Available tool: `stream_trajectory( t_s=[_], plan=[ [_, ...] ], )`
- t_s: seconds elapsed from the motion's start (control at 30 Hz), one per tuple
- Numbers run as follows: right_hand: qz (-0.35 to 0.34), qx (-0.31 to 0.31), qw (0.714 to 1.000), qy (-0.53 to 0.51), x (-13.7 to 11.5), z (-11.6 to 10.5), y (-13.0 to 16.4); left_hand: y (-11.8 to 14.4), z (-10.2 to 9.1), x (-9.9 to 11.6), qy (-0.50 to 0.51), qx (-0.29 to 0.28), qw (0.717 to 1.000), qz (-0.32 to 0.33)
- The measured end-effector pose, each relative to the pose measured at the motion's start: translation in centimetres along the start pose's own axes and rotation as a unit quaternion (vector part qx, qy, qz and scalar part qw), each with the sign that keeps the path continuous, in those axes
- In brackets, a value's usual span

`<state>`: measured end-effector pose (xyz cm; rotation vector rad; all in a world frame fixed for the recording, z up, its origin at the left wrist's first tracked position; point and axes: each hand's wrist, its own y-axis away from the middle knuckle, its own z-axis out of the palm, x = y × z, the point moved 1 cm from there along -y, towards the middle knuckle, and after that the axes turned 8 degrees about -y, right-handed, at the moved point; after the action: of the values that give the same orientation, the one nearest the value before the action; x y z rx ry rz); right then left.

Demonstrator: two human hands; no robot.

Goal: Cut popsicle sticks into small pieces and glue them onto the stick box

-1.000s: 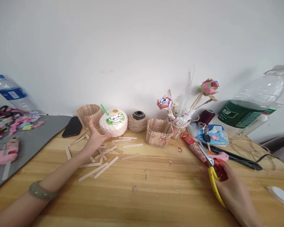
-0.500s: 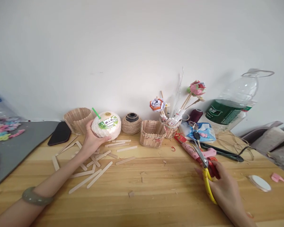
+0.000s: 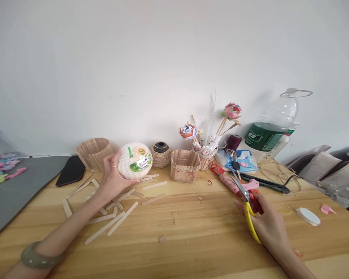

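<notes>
My left hand (image 3: pixel 111 179) is wrapped round the left side of a peeled white coconut (image 3: pixel 135 159), which has a printed label and a short green straw in its top. The coconut is tilted towards me, above the back of the table. At the right, my right hand (image 3: pixel 266 221) grips a pair of scissors (image 3: pixel 249 219) with a yellow handle; the blades point up and to the left and look closed or nearly so. Just behind the blades lies a pink glue gun (image 3: pixel 234 185), partly hidden by them.
Loose craft sticks (image 3: pixel 122 219) lie below my left forearm. Along the wall stand stick-built baskets (image 3: pixel 185 166), a twine roll (image 3: pixel 161 159), a holder with pens and paper flowers (image 3: pixel 207 157), and a large plastic bottle (image 3: pixel 264 136). A phone (image 3: pixel 70 170) is at left, a white lid (image 3: pixel 308 216) at right.
The coconut has tipped forward and turned in my left hand, moving slightly right, so its straw faces me more. The view has shifted a little; my right hand still holds the scissors.
</notes>
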<state>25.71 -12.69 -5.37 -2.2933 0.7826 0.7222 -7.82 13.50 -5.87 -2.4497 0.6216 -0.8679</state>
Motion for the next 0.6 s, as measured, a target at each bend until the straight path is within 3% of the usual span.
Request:
stream_trajectory(
  t_s=[0.3,0.6],
  plan=[
    [-0.014,0.007,1.0,0.002,-0.1,0.0,0.2,-0.4,0.0,-0.5,0.023,-0.01,0.999,0.025],
    [-0.032,0.004,0.999,0.027,0.2,0.2,0.2,1.0,-0.6,0.7,0.047,0.042,0.998,0.03]
  ],
)
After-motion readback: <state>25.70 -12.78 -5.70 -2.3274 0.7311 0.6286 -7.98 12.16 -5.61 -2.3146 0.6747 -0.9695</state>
